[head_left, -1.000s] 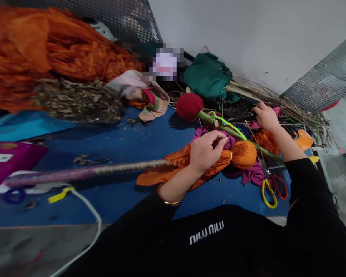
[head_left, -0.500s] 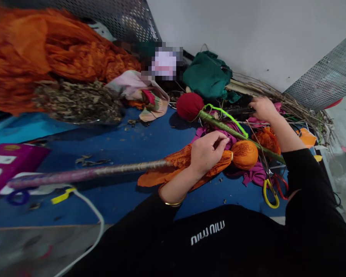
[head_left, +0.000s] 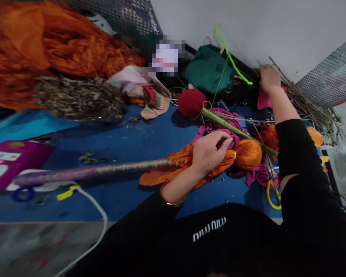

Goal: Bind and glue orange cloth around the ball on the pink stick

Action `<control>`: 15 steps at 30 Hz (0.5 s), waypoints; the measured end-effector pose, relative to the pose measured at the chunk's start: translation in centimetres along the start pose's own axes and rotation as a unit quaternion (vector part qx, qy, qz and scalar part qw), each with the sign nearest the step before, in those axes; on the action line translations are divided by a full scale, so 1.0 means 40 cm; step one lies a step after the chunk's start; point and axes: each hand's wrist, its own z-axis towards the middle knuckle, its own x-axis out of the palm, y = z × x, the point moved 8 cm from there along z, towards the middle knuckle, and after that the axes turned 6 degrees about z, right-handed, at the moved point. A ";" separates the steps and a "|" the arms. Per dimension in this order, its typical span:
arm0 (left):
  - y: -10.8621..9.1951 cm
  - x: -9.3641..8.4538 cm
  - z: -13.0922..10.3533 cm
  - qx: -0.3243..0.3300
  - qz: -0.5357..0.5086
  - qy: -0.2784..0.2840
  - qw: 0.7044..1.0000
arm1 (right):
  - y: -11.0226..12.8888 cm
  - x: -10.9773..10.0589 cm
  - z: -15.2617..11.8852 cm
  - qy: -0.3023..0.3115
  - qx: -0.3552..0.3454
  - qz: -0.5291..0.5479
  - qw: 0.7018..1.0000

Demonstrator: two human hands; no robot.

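My left hand [head_left: 210, 152] is closed round the orange cloth [head_left: 183, 154] below the round orange head [head_left: 248, 154] of a stick whose purple and silver handle [head_left: 98, 172] reaches left. Up at the back right, my right hand [head_left: 269, 79] has curled fingers at a black bag [head_left: 243, 90] near the wall; what they hold is hidden. A red ball [head_left: 191, 104] on a green wrapped stick [head_left: 227, 125] lies between my hands. Magenta cloth [head_left: 258, 175] and yellow-handled scissors [head_left: 272, 194] are near the orange head. A bright green strip [head_left: 232, 59] stands up before the wall.
Orange fabric [head_left: 72, 46] and a bag of dried leaves [head_left: 80, 99] fill the back left. A dark green bundle [head_left: 209, 69] sits by the wall, with dry twigs [head_left: 308, 102] to its right. A purple device [head_left: 14, 161] and white cable [head_left: 96, 200] lie left.
My right hand has moved up and back, and the black bag's edge has shifted. The bright green strip has risen from the green stick toward the wall. My left hand keeps its grip.
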 end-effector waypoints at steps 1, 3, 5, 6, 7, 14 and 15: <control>0.001 0.000 0.000 -0.001 0.000 -0.001 1.000 | 0.000 0.011 0.000 -0.004 0.007 0.010 1.000; 0.002 -0.001 0.000 0.001 0.000 -0.005 1.000 | -0.005 0.025 -0.005 0.000 0.013 0.029 1.000; 0.002 -0.001 0.000 0.005 0.001 -0.007 1.000 | -0.016 0.022 -0.019 0.023 0.004 0.045 0.999; 0.001 -0.001 0.000 0.007 0.002 -0.008 1.000 | -0.022 0.015 -0.031 0.039 -0.007 0.052 0.998; 0.000 -0.001 0.000 0.008 0.002 -0.009 1.000 | -0.027 0.005 -0.046 0.056 -0.022 0.059 0.996; -0.006 0.003 0.001 0.011 0.012 0.000 1.000 | 0.067 0.003 -0.190 0.074 -0.204 0.043 0.975; -0.005 0.003 0.001 0.010 0.014 0.002 1.000 | 0.088 0.025 -0.205 0.066 -0.214 0.005 0.975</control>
